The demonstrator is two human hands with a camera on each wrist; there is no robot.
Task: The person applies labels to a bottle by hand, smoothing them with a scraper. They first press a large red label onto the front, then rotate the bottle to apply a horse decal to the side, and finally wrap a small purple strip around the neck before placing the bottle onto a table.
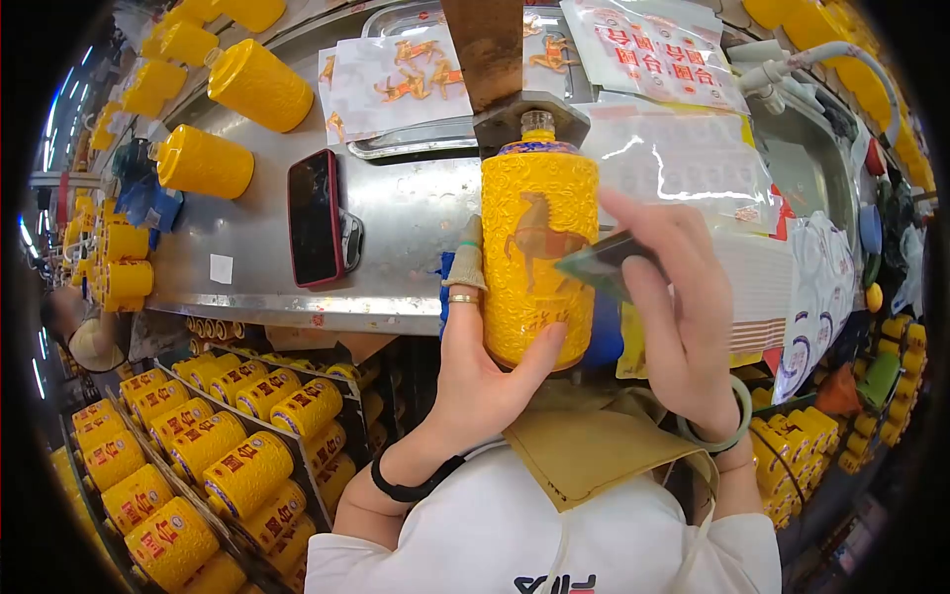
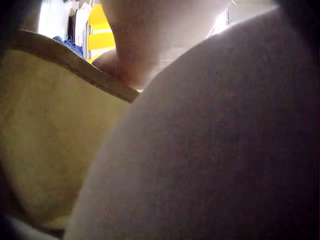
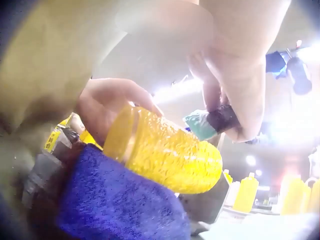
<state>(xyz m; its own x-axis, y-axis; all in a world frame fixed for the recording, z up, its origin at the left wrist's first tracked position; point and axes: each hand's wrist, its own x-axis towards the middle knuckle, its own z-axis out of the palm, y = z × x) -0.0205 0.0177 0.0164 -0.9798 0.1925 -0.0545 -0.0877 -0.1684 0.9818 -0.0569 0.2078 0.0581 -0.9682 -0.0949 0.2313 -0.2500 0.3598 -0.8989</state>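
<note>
A yellow embossed bottle (image 1: 510, 297) with a clear glass neck lies in front of the person, a brown-gold horse decal (image 1: 536, 238) on its face. The left hand (image 1: 480, 351) grips it from the left, thumb across its lower front; a finger cot covers one fingertip. In the right hand (image 1: 683, 297) a flat dark-and-green scraper (image 1: 604, 265) is pinched, its tip right at the horse's hind part. The right wrist view shows the scraper's teal end (image 3: 200, 125) close over the bottle (image 3: 170, 155). Mostly a sleeve and apron fill the left wrist view.
A blue towel (image 3: 120, 200) lies beneath the bottle. On the metal bench are a phone (image 1: 315, 218), horse decal sheets (image 1: 396, 84), plastic-wrapped sheets (image 1: 673, 158) and yellow bottles (image 1: 259, 87). Racks of yellow bottles (image 1: 247, 470) stand at lower left. A metal post (image 1: 482, 49) meets the bottle's neck end.
</note>
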